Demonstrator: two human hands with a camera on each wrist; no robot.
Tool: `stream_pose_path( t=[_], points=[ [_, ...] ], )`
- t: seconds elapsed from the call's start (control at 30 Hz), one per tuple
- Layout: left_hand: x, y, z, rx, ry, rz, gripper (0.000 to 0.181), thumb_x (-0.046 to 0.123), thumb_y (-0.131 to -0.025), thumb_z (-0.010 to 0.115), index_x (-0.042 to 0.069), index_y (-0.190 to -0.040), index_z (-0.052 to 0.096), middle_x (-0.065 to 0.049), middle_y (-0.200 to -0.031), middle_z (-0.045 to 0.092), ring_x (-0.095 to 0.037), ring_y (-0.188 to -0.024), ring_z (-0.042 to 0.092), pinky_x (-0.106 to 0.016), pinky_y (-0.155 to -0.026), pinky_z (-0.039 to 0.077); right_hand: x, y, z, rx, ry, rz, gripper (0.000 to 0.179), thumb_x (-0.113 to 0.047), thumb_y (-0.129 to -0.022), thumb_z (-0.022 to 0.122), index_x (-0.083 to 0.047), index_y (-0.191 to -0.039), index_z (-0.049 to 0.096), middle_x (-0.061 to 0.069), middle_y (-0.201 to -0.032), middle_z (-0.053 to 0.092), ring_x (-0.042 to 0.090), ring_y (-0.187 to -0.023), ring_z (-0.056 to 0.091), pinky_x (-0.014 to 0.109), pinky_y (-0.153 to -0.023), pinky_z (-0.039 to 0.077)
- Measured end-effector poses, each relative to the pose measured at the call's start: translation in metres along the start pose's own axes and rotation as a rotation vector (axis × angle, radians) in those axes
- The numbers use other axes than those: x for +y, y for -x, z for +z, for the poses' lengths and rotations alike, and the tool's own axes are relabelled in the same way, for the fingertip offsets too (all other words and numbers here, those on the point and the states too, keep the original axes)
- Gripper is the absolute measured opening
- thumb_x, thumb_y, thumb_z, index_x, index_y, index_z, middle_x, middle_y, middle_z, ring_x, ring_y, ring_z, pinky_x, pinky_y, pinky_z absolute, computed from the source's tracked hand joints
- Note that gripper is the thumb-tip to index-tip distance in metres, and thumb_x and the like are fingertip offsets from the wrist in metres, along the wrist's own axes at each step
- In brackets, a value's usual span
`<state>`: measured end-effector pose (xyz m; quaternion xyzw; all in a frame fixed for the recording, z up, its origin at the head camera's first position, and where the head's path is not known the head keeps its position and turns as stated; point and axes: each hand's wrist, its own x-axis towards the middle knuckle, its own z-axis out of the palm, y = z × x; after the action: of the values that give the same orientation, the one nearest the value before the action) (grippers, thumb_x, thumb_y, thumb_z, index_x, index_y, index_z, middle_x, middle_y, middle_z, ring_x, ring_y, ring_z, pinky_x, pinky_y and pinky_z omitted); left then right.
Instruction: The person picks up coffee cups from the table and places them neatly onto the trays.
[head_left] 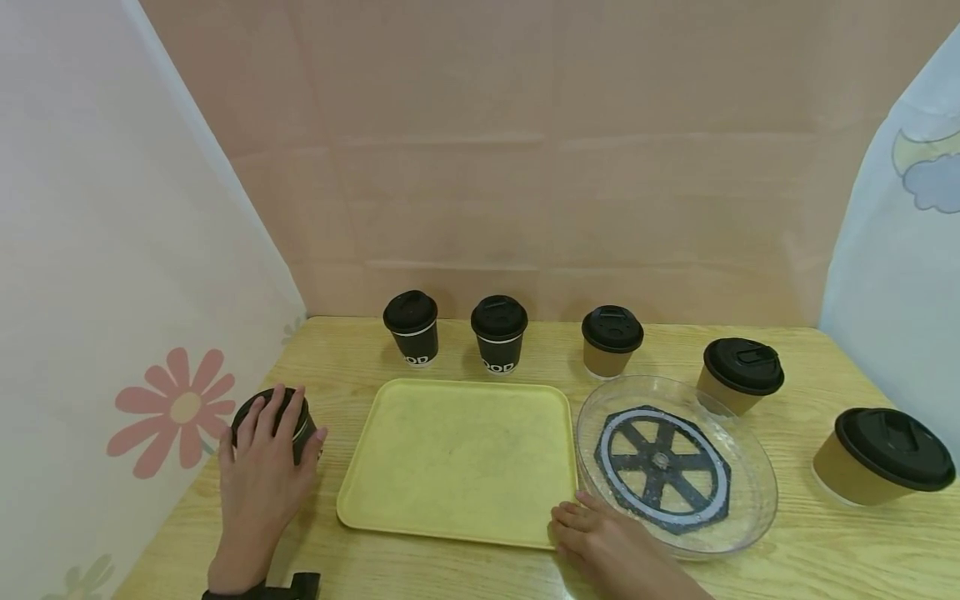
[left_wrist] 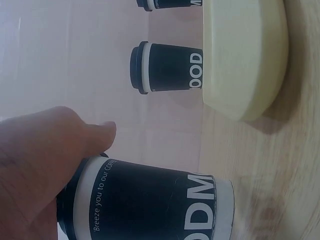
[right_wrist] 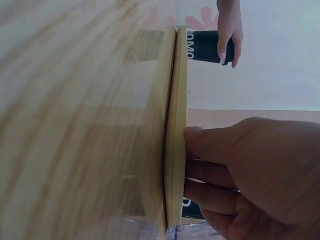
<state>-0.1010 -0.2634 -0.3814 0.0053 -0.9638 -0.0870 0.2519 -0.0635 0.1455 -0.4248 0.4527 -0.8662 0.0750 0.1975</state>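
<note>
Right hand (head_left: 618, 546): at the near right corner of the yellow tray (head_left: 457, 467), fingers slightly bent, tips on the rim, none seen wrapped beneath; probably there to steady the tray, which looks flat on the wooden table (head_left: 840, 550)

Left hand (head_left: 264, 467): over the covered black cup (left_wrist: 145, 200) from above, fingers spread across its lid, thumb standing off the side in the left wrist view; not closed round the cup, and how hard it presses I cannot tell

Covered cup: upright, left of the tray and apart from it; the lid is likely the handiest part to meet from above

Back row: a left black cup (head_left: 412, 329) and a right black cup (head_left: 499, 333) upright behind the tray, a small brown cup (head_left: 609, 350) to their right, all lidded

Right side: a middle brown cup (head_left: 738, 375) behind the clear dish (head_left: 756, 483), a large brown cup (head_left: 870, 467) farther right

In the way: the dish, with its dark wheel-like pattern, sits just beside the tray, between the right hand and the brown cups; on the left, flowered cloth (head_left: 185, 408) hems in the covered cup
</note>
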Motion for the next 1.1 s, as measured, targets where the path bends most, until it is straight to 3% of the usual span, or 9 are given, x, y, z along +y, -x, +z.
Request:
stream_pose_path(
  t=[0.13,0.27,0.37,0.53,0.83,1.1],
  points=[
    [-0.0006,0.0004,0.0002,0.008,0.006,-0.003,0.063,0.032,-0.094,0.063,0.018,-0.150,0.039,-0.017,-0.151,0.040,-0.041,-0.137,0.033,-0.072,-0.103,0.023,0.0008,0.0005,-0.0013,-0.036,0.000,-0.024,0.024,-0.020,-0.076,0.076,-0.014,-0.099,0.074,0.001,-0.105,0.075,0.013,-0.099,0.070,0.034,-0.089,0.055],
    [-0.0017,0.0006,0.0011,0.050,0.014,0.012,0.061,0.028,-0.092,0.066,0.016,-0.147,0.043,-0.018,-0.149,0.044,-0.041,-0.136,0.035,-0.072,-0.102,0.024,0.0008,0.0011,-0.0021,-0.053,0.005,-0.034,0.035,-0.044,-0.083,0.069,-0.014,-0.101,0.074,0.001,-0.106,0.075,0.013,-0.100,0.070,0.032,-0.089,0.055],
    [-0.0018,0.0002,0.0010,0.076,0.020,0.020,0.060,0.026,-0.090,0.068,0.015,-0.145,0.046,-0.019,-0.147,0.046,-0.042,-0.135,0.036,-0.073,-0.102,0.024,0.0008,0.0015,-0.0022,-0.057,-0.004,-0.032,0.044,-0.053,-0.085,0.065,-0.014,-0.102,0.075,0.002,-0.106,0.075,0.013,-0.100,0.070,0.031,-0.088,0.055],
    [-0.0020,0.0007,0.0015,0.042,0.038,0.000,0.057,0.025,-0.094,0.064,0.016,-0.146,0.045,-0.019,-0.149,0.044,-0.042,-0.136,0.035,-0.079,-0.099,0.022,0.0014,0.0002,-0.0017,-0.036,0.006,-0.075,0.025,-0.031,-0.084,0.070,-0.013,-0.101,0.075,0.002,-0.104,0.075,0.013,-0.099,0.070,0.029,-0.088,0.055],
    [-0.0003,0.0005,0.0031,0.053,0.068,0.000,0.049,0.013,-0.096,0.058,0.014,-0.144,0.048,-0.020,-0.149,0.044,-0.044,-0.136,0.035,-0.075,-0.090,0.036,0.0029,0.0029,-0.0001,-0.032,0.004,-0.090,0.023,-0.026,-0.083,0.071,-0.013,-0.102,0.074,0.001,-0.104,0.074,0.012,-0.098,0.070,0.029,-0.088,0.055],
    [-0.0012,0.0002,0.0027,0.058,0.062,0.006,0.049,0.011,-0.096,0.057,0.014,-0.144,0.047,-0.020,-0.149,0.043,-0.044,-0.136,0.035,-0.073,-0.084,0.041,0.0022,0.0039,-0.0004,-0.053,0.005,-0.043,0.049,-0.057,-0.085,0.061,-0.014,-0.104,0.075,0.001,-0.107,0.074,0.013,-0.101,0.070,0.029,-0.088,0.055]
  ],
)
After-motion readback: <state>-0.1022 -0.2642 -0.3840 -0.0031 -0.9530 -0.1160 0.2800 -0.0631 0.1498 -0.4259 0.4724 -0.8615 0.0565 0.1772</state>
